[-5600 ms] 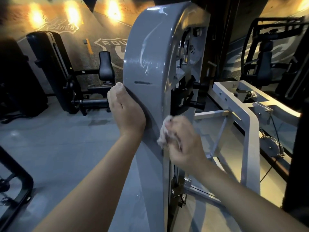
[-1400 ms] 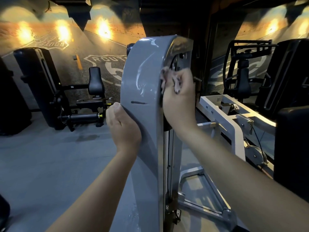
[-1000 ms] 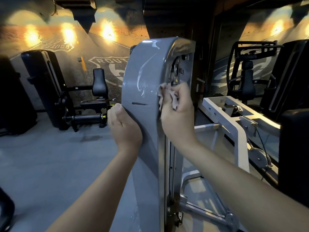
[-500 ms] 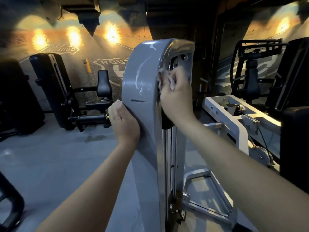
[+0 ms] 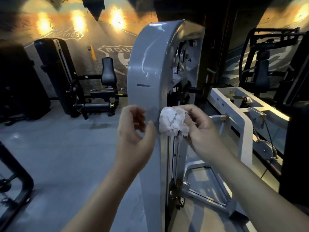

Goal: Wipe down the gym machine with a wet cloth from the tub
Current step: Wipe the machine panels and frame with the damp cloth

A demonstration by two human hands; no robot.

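The gym machine's tall grey shroud [image 5: 147, 69] stands upright straight ahead, with wet streaks on its curved face. In front of its edge my right hand [image 5: 199, 129] holds a crumpled whitish cloth [image 5: 172, 122], bunched and lifted off the metal. My left hand [image 5: 133, 129] hovers just left of the cloth, palm turned toward me, fingers curled and apart, holding nothing and off the shroud. The tub is not in view.
A white steel frame [image 5: 240, 114] with pulleys and cable juts out to the right of the shroud. Black seated machines stand at the back left [image 5: 93, 84] and far right [image 5: 267, 67]. A black tube frame [image 5: 18, 190] sits at the lower left. Grey floor lies on the left.
My right hand came down from the shroud's top edge with the cloth and pulled away from the metal. My left hand let go of the shroud's side and opened beside the cloth.
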